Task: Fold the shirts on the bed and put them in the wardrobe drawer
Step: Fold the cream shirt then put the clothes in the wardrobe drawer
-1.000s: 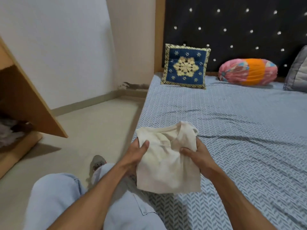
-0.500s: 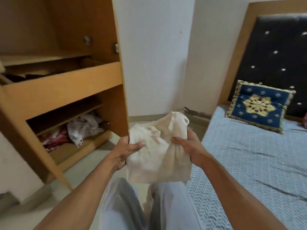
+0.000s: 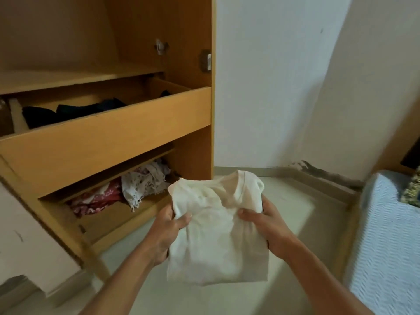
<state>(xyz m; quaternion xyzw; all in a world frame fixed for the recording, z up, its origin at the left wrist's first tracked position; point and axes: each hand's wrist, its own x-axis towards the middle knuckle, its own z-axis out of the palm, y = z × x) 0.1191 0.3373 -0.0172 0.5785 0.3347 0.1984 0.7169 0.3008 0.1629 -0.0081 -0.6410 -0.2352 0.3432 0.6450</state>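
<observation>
Nearest the camera: both forearms extended forward, carrying a folded cream-white cotton shirt (image 3: 218, 235) in the air above the pale floor (image 3: 295, 212). Left hand (image 3: 167, 235) grips the shirt's left edge, thumb on top, fingers under the cloth. Right hand (image 3: 268, 228) grips the right edge the same way, thumb pressed onto the upper face. The shirt's collar end points away from the person; the lower folded edge hangs toward the camera.

Right edge of view: corner of the bed with a blue-grey patterned sheet (image 3: 386, 246), image blurred there.

Beyond the shirt, to the left: open light-brown wooden wardrobe (image 3: 188, 30). Its lowest compartment holds a crumpled white lace cloth (image 3: 145, 185) beside a red-and-white patterned cloth (image 3: 97, 198). Above that, a pulled-out wooden drawer (image 3: 109, 137) stands open; dark folded garments (image 3: 68, 112) lie inside it toward the left half. The shirt is in front of the wardrobe's lower right corner, below the drawer's level and not inside it.

Farthest: white wall (image 3: 272, 87) with dark staining along the skirting (image 3: 318, 173).
</observation>
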